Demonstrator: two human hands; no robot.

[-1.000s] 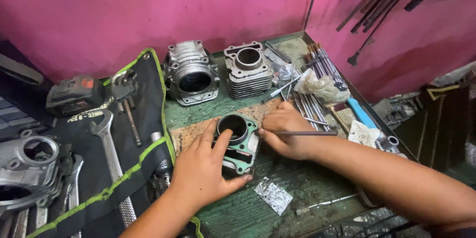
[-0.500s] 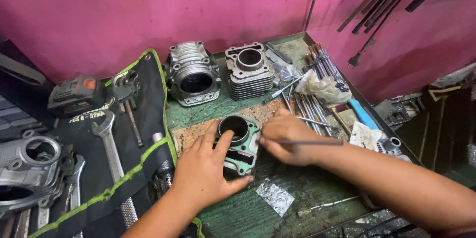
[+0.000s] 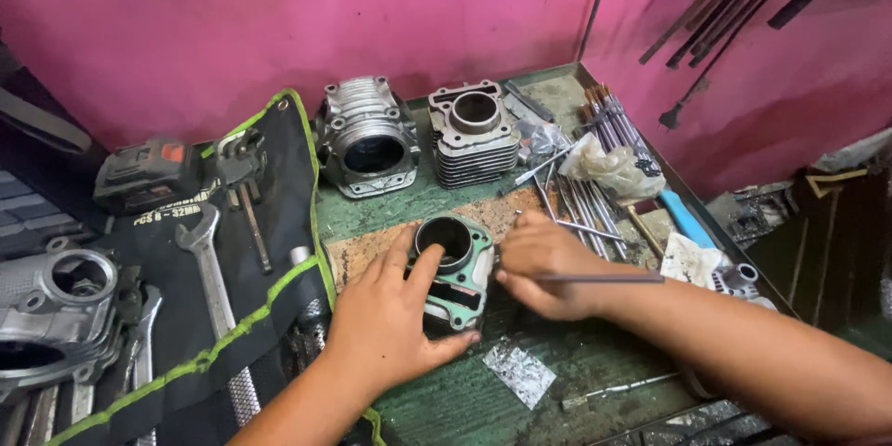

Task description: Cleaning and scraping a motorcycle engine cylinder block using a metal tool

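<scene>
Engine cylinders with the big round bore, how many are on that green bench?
3. One under the left hand, with a green gasket; a smooth-walled one at the back; a finned one right of it. Others may lie hidden off the bench edge.

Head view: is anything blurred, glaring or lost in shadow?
Head view: evenly lit and mostly sharp; left hand, right hand and green-gasketed cylinder read clearly; mild sheen on the spanner; the lower right corner falls into dark shadow.
</scene>
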